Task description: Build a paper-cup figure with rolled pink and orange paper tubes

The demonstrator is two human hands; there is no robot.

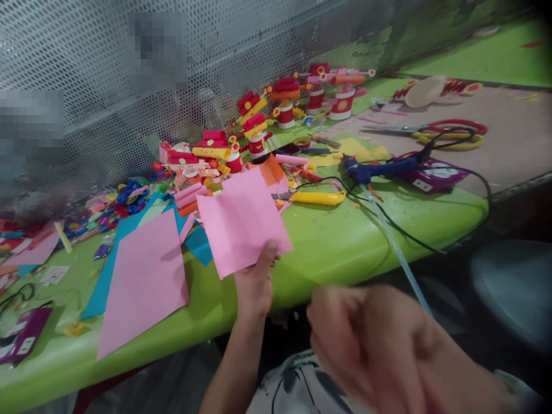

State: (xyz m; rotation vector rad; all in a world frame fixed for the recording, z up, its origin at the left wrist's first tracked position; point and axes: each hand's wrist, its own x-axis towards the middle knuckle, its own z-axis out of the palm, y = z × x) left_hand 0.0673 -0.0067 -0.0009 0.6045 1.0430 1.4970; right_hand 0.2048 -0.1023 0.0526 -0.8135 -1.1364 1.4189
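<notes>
My left hand (256, 284) grips a piece of pink paper (241, 221) by its lower edge, thumb on top, and holds it up over the table's front. My right hand (366, 339) is close to the camera and blurred, its fingers curled in; whatever they may hold is hidden. Left of the held piece, a larger pink sheet (146, 282) lies over a blue sheet (103, 287). Just beyond my hands is a yellow utility knife (319, 198). A blue glue gun (379, 169) with a long clear glue stick (399, 253) rests to the right.
Red, white and yellow paper figures (284, 109) stand along the mesh panel (95, 109). Large scissors (435, 132) lie at the right, behind a purple box (435, 175). A dark cord (414, 234) loops over the green table edge. Colourful small pieces (125, 198) are heaped at the left.
</notes>
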